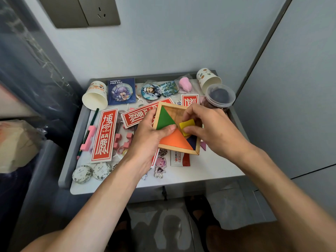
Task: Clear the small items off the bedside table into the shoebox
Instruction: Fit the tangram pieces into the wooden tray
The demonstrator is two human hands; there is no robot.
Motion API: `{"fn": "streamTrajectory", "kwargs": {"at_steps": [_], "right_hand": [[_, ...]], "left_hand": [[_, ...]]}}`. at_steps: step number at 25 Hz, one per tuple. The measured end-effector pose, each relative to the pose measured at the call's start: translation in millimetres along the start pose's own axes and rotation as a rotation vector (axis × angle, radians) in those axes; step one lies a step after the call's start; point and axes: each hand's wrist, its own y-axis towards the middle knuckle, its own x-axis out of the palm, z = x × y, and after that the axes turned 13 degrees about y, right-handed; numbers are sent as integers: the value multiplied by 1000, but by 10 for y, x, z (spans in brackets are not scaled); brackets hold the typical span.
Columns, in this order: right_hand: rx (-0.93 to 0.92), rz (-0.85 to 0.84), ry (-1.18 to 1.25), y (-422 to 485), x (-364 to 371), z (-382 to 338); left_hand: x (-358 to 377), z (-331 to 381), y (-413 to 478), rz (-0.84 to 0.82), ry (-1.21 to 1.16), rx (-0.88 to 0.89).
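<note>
A square wooden tangram tray [174,113] is held over the middle of the cluttered tabletop [209,168], with a green triangle [164,118], an orange triangle [175,140] and a dark blue piece [193,141] seated in it. Being square, it shows no long axis; its edges are turned slightly askew to the tabletop's. Its left edge is gripped by the left hand [147,140], thumb on the green triangle. A yellow square [187,124] is pinched by the fingers of the right hand [211,128].

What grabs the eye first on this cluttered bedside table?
The wooden puzzle tray in the middle, gripped by the left hand while the right hand pinches a yellow piece. Left of it lies a red strip with white characters; paper cups lie tipped at both back corners.
</note>
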Motion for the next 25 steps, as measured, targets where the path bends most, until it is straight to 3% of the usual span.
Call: {"fn": "streamTrajectory", "kwargs": {"at_steps": [6, 19, 22, 24, 25], "right_hand": [[-76, 30, -138, 30, 3, 42], [-101, 32, -75, 2, 21, 35], [-82, 223, 38, 13, -124, 75], [37, 401, 88, -8, -309, 196], [126, 410, 14, -36, -381, 289]], "left_hand": [[8, 14, -8, -5, -25, -36], [54, 32, -64, 88, -14, -66], [33, 35, -40, 150, -13, -79], [3, 40, -27, 181, -13, -84], [-4, 40, -27, 188, -11, -87]]}}
